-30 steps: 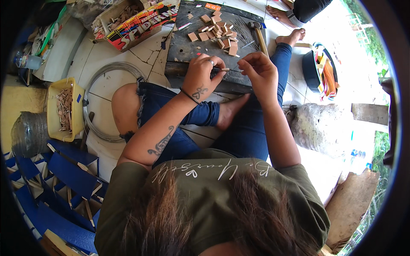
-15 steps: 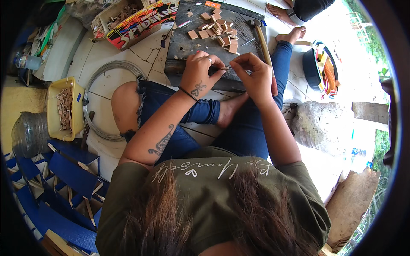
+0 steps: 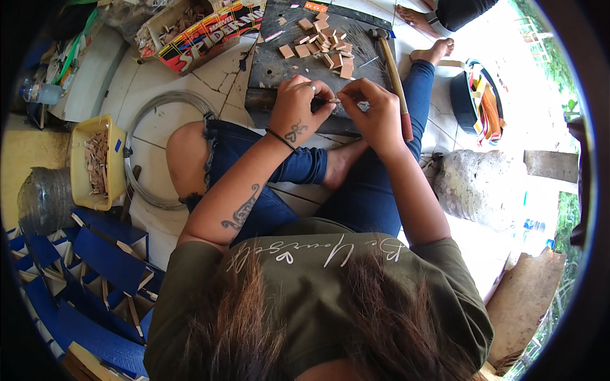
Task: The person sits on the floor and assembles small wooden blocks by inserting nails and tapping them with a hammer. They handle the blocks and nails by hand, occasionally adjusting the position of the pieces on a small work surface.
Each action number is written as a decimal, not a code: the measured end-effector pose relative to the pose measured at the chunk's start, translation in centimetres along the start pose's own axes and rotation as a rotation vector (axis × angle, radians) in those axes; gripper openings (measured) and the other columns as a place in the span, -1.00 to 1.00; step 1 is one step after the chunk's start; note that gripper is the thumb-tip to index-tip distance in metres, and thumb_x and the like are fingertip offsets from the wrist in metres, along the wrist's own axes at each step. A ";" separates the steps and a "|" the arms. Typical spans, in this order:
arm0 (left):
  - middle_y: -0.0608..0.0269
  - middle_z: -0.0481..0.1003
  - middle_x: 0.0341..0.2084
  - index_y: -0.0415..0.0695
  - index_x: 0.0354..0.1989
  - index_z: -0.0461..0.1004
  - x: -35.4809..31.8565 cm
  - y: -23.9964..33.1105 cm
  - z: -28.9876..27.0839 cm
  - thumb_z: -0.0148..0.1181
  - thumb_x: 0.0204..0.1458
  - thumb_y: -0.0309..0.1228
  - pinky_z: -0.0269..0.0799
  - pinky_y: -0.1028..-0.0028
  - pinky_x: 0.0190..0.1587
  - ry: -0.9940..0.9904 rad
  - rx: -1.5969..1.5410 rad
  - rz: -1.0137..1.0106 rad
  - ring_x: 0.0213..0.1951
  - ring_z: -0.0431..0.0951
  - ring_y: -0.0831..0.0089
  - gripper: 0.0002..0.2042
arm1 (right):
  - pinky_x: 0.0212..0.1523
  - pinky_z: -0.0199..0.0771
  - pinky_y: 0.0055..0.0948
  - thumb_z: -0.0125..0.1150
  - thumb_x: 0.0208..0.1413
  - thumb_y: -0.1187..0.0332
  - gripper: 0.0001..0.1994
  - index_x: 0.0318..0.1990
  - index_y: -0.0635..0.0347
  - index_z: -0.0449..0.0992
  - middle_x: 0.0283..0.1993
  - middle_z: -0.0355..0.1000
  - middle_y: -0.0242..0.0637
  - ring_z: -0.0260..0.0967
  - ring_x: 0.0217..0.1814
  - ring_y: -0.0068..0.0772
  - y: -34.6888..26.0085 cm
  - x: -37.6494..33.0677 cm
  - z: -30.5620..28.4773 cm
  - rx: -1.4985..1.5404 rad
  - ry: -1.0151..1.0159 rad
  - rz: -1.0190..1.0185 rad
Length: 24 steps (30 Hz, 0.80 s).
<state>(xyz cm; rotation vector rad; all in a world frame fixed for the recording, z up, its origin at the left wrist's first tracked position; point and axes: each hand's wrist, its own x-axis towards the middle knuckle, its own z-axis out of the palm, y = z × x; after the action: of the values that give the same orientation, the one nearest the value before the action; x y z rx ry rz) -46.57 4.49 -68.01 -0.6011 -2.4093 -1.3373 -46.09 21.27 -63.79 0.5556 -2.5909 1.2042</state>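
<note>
Both hands now meet at the near edge of the dark work board point(image 3: 273, 63), whereas a second ago the right hand lay farther right over the board's corner. Left hand point(image 3: 298, 111), marked by a black wristband and a tattoo, has its fingers curled nearly closed, pinching one end of a small pale piece point(image 3: 335, 100). Right hand point(image 3: 375, 111) is likewise curled nearly closed, its fingertips meeting the same piece from the other side; what the piece is made of cannot be told. Small wooden blocks point(image 3: 324, 47) lie scattered on the middle of the board, well beyond the hands. A hammer point(image 3: 394, 76) with a wooden handle lies along the board's right edge, just beside the right hand. At the person's left, a coil of grey wire point(image 3: 149, 152) rests on the pale tiled floor point(image 3: 178, 76), and a yellow rectangular tray point(image 3: 79, 159) of wood chips stands beside it. Nearest on that side, blue folded boxes point(image 3: 95, 267) are stacked. Beyond the wire, a shallow cardboard box point(image 3: 203, 28) with a red, yellow and black printed side holds more wood pieces. At far right, a dark round tub point(image 3: 467, 95) holds coloured strips. Bare floor lies between the wire coil and the board's left edge.
</note>
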 end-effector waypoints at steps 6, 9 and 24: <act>0.21 0.55 -0.42 -0.21 -0.43 0.53 0.4 -0.1 0.6 0.32 -0.12 -0.51 0.40 0.35 -0.21 0.031 -0.074 0.068 -0.33 0.56 0.25 -0.90 | -0.26 0.49 -0.33 0.33 -0.05 0.41 -0.84 -0.34 0.26 0.51 -0.38 0.50 -0.15 0.50 -0.34 -0.22 0.2 0.2 0.1 -0.009 0.009 0.000; 0.20 0.53 -0.47 -0.22 -0.48 0.52 0.4 -0.2 1.0 0.29 -0.07 -0.51 0.41 0.36 -0.27 0.042 -0.140 0.064 -0.38 0.55 0.23 -0.93 | -0.14 0.44 -0.29 0.40 -0.10 0.32 -0.76 -0.31 0.24 0.52 -0.31 0.49 -0.16 0.46 -0.22 -0.15 1.4 0.0 -1.2 -0.214 0.183 -0.091; 0.19 0.48 -0.52 -0.22 -0.49 0.50 0.3 -0.4 1.2 0.26 -0.03 -0.54 0.40 0.40 -0.36 0.076 -0.190 0.147 -0.44 0.52 0.27 -0.93 | -0.52 0.28 -0.64 -0.14 0.32 0.41 -0.59 0.31 0.11 0.19 -0.33 0.34 -0.32 0.27 -0.51 -0.65 3.6 -6.2 -8.0 0.203 0.021 0.440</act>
<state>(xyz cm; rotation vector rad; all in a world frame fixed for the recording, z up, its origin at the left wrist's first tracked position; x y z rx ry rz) -47.10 5.45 -68.76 -0.7468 -2.1488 -1.5077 -41.64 31.10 -63.41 -0.0036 -2.6713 1.6045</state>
